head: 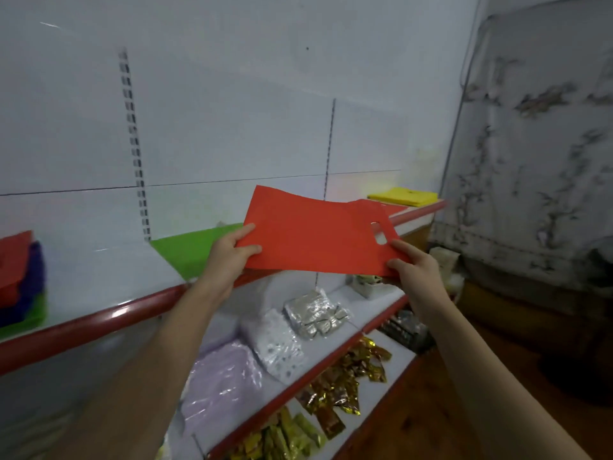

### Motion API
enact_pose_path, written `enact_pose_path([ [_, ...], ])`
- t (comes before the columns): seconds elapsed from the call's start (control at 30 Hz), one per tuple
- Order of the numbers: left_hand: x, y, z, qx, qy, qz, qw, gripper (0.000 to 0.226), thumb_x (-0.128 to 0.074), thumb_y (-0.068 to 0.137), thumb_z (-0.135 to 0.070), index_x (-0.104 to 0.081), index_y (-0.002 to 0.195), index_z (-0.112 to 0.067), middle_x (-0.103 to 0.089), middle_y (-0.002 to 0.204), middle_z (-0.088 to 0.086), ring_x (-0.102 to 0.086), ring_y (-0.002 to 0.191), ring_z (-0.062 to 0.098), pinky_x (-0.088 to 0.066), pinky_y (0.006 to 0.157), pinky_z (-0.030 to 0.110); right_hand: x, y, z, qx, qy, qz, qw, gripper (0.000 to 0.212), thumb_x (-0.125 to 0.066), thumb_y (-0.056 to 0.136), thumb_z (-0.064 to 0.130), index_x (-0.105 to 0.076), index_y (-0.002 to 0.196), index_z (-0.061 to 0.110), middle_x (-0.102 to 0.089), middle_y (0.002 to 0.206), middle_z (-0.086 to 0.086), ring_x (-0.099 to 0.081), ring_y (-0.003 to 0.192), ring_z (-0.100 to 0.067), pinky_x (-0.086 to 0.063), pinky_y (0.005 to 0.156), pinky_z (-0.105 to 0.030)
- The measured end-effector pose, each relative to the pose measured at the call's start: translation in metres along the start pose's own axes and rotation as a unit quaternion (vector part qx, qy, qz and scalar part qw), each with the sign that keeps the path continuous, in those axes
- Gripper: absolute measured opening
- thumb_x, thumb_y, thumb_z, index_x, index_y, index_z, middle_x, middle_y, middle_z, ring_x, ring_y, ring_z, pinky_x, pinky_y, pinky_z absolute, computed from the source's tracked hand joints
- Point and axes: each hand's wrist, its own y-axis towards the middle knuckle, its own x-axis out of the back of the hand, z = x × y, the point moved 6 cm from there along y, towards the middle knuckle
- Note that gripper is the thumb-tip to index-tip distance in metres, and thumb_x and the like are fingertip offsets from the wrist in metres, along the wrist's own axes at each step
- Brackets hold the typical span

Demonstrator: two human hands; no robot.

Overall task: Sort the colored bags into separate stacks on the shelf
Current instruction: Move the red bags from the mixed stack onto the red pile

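Note:
I hold a flat red bag [311, 234] with a cut-out handle above the top shelf [109, 315]. My left hand [229, 257] pinches its left edge and my right hand [411, 263] pinches its lower right corner by the handle hole. A green bag [189, 249] lies on the shelf just behind my left hand. At the shelf's far right sits a stack of yellow bags [403, 195], with the edge of another red bag [396, 210] in front of it. A mixed pile of red, blue and green bags [20, 280] lies at the far left.
Below are lower shelves with lilac packets [222, 376], white and silver packets [315, 313] and gold foil packets [345, 380]. The white back panel has slotted uprights [134, 141]. A stained wall and wooden floor lie to the right.

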Motion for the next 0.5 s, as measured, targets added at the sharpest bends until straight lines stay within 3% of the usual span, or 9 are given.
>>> enact_pose_path([
  [0.07,-0.046,0.012,0.012,0.019,-0.011,0.027,0.999,0.057,-0.063,0.086,0.005,-0.053,0.138,-0.015,-0.060,0.131,0.004,-0.063,0.102,0.015,-0.054,0.092,0.037,0.039,0.018,-0.009,-0.008,-0.010,-0.024,1.000,0.047,-0.051,0.096,-0.002,-0.052,0.140,0.012,-0.060,0.115,-0.005,-0.068,0.089,-0.021,-0.056,0.062,-0.021],
  [0.17,-0.108,0.027,0.030,0.041,-0.030,0.068,0.996,0.058,-0.063,0.087,0.004,-0.050,0.140,-0.014,-0.060,0.127,0.004,-0.066,0.091,0.012,-0.060,0.071,0.034,0.089,0.048,-0.024,-0.018,-0.020,-0.056,0.998,0.047,-0.051,0.095,-0.003,-0.053,0.139,0.014,-0.058,0.126,-0.010,-0.068,0.092,-0.024,-0.060,0.071,-0.032],
  [0.27,-0.161,0.046,0.048,0.049,-0.027,0.088,0.995,0.060,-0.066,0.086,0.002,-0.049,0.141,-0.014,-0.057,0.134,0.007,-0.066,0.100,0.019,-0.060,0.079,0.042,0.128,0.080,-0.041,-0.031,-0.026,-0.081,0.996,0.048,-0.052,0.094,-0.003,-0.054,0.139,0.015,-0.059,0.125,-0.010,-0.069,0.091,-0.024,-0.060,0.081,-0.042],
  [0.37,-0.208,0.067,0.066,0.061,-0.039,0.106,0.992,0.060,-0.061,0.089,0.005,-0.044,0.144,-0.010,-0.054,0.133,0.006,-0.065,0.094,0.018,-0.059,0.059,0.029,0.155,0.117,-0.054,-0.031,-0.035,-0.095,0.994,0.048,-0.053,0.094,-0.003,-0.052,0.139,0.013,-0.058,0.124,-0.009,-0.068,0.088,-0.019,-0.061,0.072,-0.030],
  [0.43,-0.236,0.086,0.078,0.063,-0.044,0.110,0.991,0.060,-0.060,0.090,0.006,-0.042,0.145,-0.009,-0.053,0.135,0.007,-0.064,0.096,0.018,-0.057,0.057,0.026,0.167,0.147,-0.065,-0.032,-0.047,-0.099,0.993,0.047,-0.053,0.095,-0.003,-0.052,0.139,0.013,-0.057,0.124,-0.008,-0.065,0.085,-0.014,-0.057,0.061,-0.019],
  [0.5,-0.262,0.109,0.089,0.066,-0.048,0.112,0.990,0.060,-0.060,0.091,0.004,-0.041,0.146,-0.009,-0.053,0.136,0.008,-0.064,0.099,0.018,-0.058,0.059,0.026,0.179,0.180,-0.076,-0.035,-0.057,-0.100,0.993,0.047,-0.053,0.095,-0.002,-0.053,0.140,0.013,-0.057,0.123,-0.008,-0.065,0.082,-0.013,-0.053,0.055,-0.016],
])
